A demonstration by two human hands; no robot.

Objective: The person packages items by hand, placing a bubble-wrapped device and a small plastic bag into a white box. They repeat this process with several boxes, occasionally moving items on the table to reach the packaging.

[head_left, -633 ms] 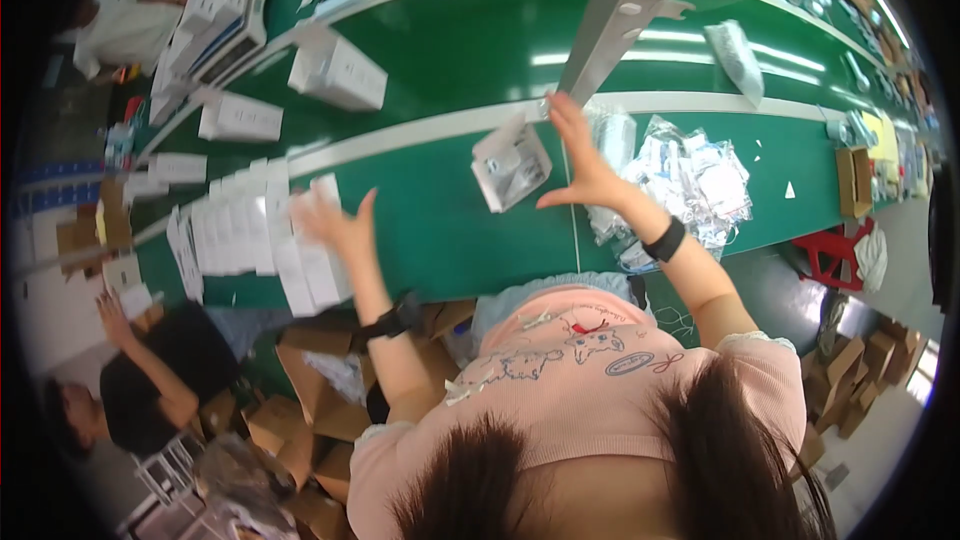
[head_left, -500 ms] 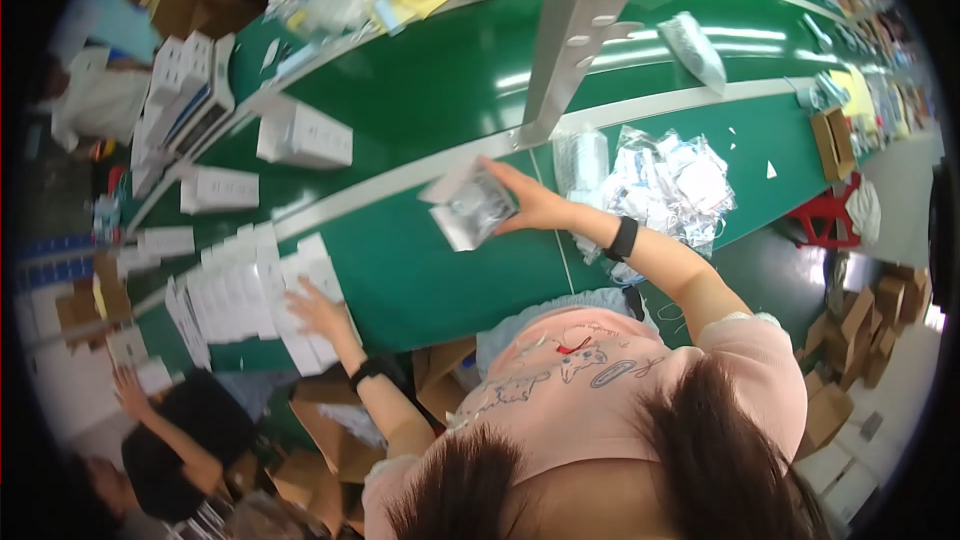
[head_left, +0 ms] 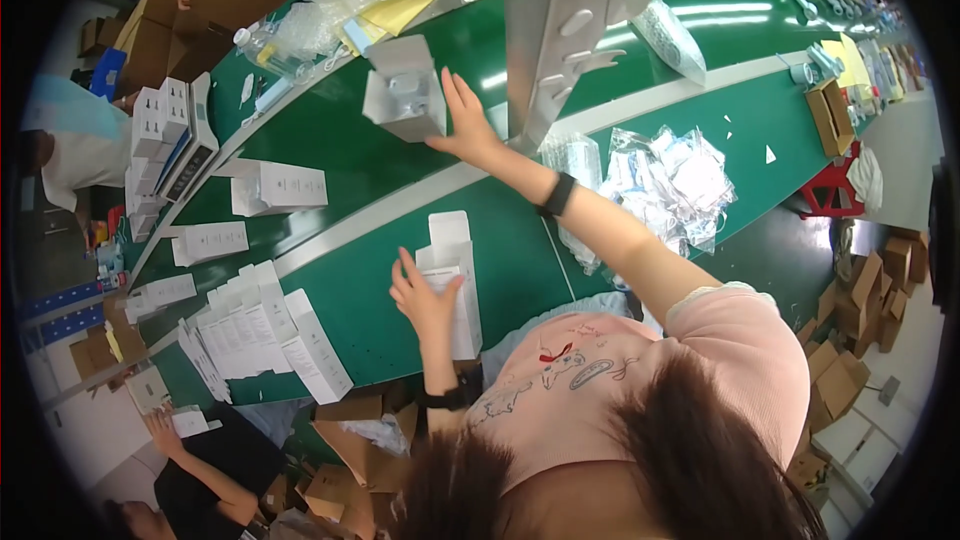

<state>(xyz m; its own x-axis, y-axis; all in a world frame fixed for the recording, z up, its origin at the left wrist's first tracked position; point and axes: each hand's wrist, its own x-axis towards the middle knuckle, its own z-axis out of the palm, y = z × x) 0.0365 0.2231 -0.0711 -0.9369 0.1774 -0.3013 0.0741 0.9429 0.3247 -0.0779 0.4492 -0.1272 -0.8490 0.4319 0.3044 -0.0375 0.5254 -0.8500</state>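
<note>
My right hand is beside an open white box, beyond the pale rail. Its fingers are straight and spread along the box's right side; whether they still touch it is hard to tell. Clear, shiny contents show in the box's open top. Nearer to me, my left hand has its fingers apart at the left edge of a long white carton with one end flap out. No grip on that carton shows.
More white cartons lie to the left, with closed-sided boxes behind them. Several clear bags are heaped on the right. A grey upright post stands close to my right arm. A co-worker's hand is at lower left.
My right hand has carried the open box away from me, past the rail. My left hand has moved right from the cartons, and one carton now lies in front of me.
</note>
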